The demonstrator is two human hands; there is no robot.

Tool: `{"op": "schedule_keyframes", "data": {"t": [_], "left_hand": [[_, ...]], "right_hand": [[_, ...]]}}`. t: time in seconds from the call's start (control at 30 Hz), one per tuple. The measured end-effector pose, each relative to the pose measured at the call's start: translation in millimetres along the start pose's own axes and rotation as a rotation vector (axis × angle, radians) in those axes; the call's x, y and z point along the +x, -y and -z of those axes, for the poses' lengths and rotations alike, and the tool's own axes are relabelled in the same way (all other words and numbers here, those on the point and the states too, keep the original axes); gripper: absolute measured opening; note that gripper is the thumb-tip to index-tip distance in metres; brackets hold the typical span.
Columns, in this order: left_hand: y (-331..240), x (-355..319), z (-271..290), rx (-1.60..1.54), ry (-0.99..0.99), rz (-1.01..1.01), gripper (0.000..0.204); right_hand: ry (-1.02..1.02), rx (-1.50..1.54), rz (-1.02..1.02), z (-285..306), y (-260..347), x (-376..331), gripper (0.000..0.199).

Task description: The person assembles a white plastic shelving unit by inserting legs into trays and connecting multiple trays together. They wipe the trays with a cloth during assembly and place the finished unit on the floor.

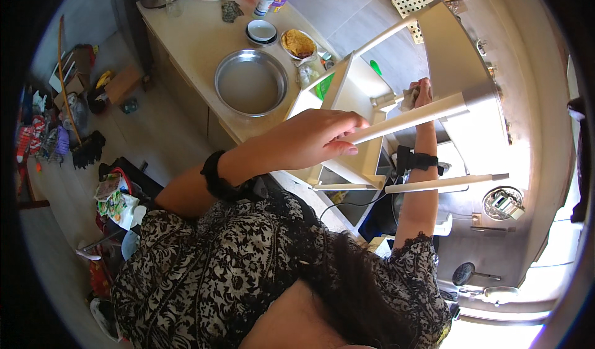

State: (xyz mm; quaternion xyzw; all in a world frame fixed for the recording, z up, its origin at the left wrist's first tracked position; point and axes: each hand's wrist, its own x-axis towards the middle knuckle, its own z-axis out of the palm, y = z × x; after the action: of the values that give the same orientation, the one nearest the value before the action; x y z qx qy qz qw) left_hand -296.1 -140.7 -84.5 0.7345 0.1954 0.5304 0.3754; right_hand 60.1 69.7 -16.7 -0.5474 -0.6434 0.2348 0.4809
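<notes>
Head view: left hand (316, 139) at frame centre, arm reaching up from lower left, wrist with black band, fingers closed around one white leg of the stool (434, 70). The stool is tipped on its side, raised over the worktop (186, 39), filling the upper right of the frame, legs pointing toward lower right. Right hand (421, 92) upper right of centre, forearm straight up from the lower edge, black strap on the wrist, fingers bunched on a cloth (410, 96) pressed against the stool's frame near a leg joint. On the worktop, upper centre: steel basin (251, 82), just left of the stool; beyond it stacked bowls (261, 31) and a plate of food (299, 43). Floor clutter at the left edge.
</notes>
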Motion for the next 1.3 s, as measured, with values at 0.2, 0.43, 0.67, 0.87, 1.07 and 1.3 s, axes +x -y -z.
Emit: {"op": "schedule_keyframes", "data": {"t": [0.2, 0.43, 0.67, 0.87, 1.07, 1.3], "left_hand": [[19, -13, 0, -0.115, -0.033, 0.007, 0.025], [39, -14, -8, 0.021, -0.047, -0.075, 0.02], [42, 4, -21, 0.073, -0.021, -0.034, 0.032], [44, 1, -22, 0.033, -0.02, -0.02, 0.033], [46, 5, -24, 0.037, 0.01, -0.019, 0.031], [42, 2, -19, -0.003, 0.052, -0.01, 0.032]], "right_hand": [[0.082, 0.027, -0.032, 6, -10, 4, 0.034], [0.148, 0.124, -0.068, 54, -80, 51, 0.028], [0.376, 0.832, -0.581, 102, -136, 132, 0.024], [0.223, 0.349, -0.024, 58, -91, 76, 0.02], [0.414, 0.599, -0.124, 56, -73, 60, 0.03], [0.161, -0.052, 0.124, 42, -74, 47, 0.045]]}}
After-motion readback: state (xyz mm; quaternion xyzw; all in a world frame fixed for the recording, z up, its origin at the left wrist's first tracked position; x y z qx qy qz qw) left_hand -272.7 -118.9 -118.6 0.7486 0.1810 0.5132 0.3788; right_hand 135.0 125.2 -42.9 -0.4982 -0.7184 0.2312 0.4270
